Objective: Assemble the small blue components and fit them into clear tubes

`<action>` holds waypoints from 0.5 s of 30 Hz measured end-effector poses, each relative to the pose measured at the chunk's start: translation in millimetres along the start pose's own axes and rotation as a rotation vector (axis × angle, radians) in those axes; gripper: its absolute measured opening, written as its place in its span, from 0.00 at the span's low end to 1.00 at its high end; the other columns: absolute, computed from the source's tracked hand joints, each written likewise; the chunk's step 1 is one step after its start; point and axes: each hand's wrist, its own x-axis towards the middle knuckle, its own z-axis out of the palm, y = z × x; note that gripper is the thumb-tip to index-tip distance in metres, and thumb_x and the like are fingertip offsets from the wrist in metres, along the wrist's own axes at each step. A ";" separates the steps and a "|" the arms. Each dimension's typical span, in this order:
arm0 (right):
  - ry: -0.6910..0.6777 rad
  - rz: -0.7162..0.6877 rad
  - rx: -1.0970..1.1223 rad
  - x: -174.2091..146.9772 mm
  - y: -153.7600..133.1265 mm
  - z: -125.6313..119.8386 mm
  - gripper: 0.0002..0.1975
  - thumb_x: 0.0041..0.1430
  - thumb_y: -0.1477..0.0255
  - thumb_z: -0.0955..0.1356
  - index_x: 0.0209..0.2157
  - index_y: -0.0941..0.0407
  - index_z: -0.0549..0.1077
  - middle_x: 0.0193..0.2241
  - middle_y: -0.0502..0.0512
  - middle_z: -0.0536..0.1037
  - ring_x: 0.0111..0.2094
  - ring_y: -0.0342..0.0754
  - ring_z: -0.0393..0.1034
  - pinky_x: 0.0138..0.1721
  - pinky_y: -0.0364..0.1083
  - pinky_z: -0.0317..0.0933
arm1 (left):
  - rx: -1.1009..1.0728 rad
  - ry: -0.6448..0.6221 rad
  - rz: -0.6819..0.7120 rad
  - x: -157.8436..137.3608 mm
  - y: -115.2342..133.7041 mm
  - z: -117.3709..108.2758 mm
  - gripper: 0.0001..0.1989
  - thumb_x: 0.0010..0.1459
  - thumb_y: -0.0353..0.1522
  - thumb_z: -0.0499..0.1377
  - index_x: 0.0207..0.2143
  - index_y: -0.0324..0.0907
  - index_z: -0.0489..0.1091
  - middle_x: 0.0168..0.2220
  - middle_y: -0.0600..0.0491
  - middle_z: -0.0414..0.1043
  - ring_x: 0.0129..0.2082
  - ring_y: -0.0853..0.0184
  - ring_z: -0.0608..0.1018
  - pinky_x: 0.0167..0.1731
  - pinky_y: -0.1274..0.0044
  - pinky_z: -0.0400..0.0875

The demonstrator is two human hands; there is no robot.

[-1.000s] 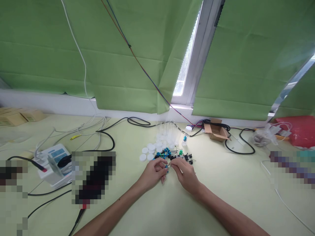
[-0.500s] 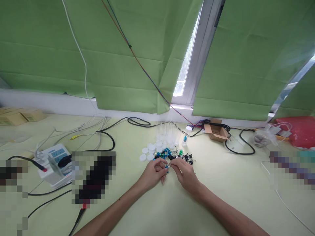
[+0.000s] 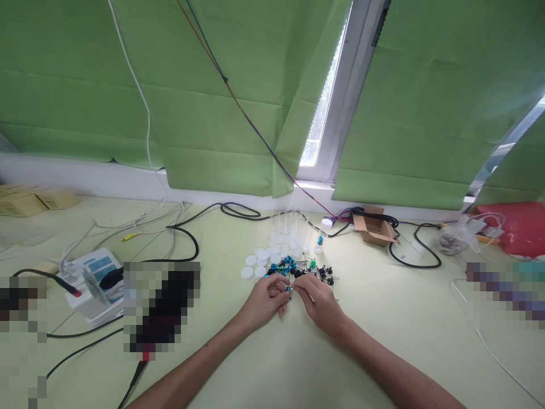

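Observation:
My left hand (image 3: pixel 263 301) is closed, its thumb and fingers pinching a small shiny blue piece with a thin metal stem (image 3: pixel 288 289). Fingertips of my right hand (image 3: pixel 318 298) are pressed together right beside that piece; whatever they grip is too small to make out. Just beyond both hands lies a pile of loose blue pieces (image 3: pixel 290 262), along with black-headed pieces on metal stems (image 3: pixel 328 274) and a green one (image 3: pixel 313 264). White round caps (image 3: pixel 251 261) are grouped to the left of the pile. Clear tubes (image 3: pixel 293 230) stand behind it.
A capped clear tube (image 3: pixel 319 244) holding blue pieces stands right of the others. Farther back are an open cardboard box (image 3: pixel 375 230) and black cables (image 3: pixel 240 211). A white device (image 3: pixel 96 284) with leads sits at left, a red bag (image 3: pixel 525 227) at far right.

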 end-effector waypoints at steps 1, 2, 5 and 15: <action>-0.001 -0.010 -0.006 0.3 -0.6 -0.2 0.09 0.67 0.77 0.59 0.40 0.55 0.69 0.33 0.57 0.73 0.36 0.49 0.68 0.37 0.47 0.65 | -0.001 0.001 0.002 0.2 -0.3 -0.1 0.15 0.52 0.38 0.64 0.38 0.39 0.66 0.25 0.58 0.64 0.19 0.71 0.73 0.15 0.78 0.70; 0.000 -0.024 -0.013 0.6 -1.2 -0.4 0.09 0.67 0.77 0.59 0.40 0.55 0.69 0.33 0.57 0.73 0.36 0.49 0.68 0.37 0.47 0.66 | -0.001 0.001 0.004 0.3 -0.5 -0.2 0.15 0.52 0.38 0.63 0.37 0.39 0.66 0.25 0.58 0.64 0.19 0.71 0.73 0.16 0.78 0.70; 0.009 -0.070 -0.036 1.3 -3.0 -1.0 0.09 0.66 0.78 0.59 0.40 0.55 0.69 0.33 0.58 0.73 0.37 0.49 0.68 0.37 0.48 0.66 | 0.004 0.001 0.013 0.8 -1.2 -0.5 0.15 0.52 0.38 0.63 0.38 0.39 0.66 0.25 0.58 0.65 0.19 0.71 0.73 0.16 0.78 0.70; -0.030 -0.117 -0.102 0.4 -5.8 -0.2 0.08 0.64 0.81 0.61 0.38 0.56 0.68 0.33 0.58 0.74 0.38 0.50 0.67 0.37 0.48 0.65 | 0.015 0.015 0.025 1.3 -1.9 -0.1 0.15 0.52 0.38 0.63 0.38 0.39 0.66 0.25 0.58 0.64 0.19 0.71 0.73 0.15 0.78 0.71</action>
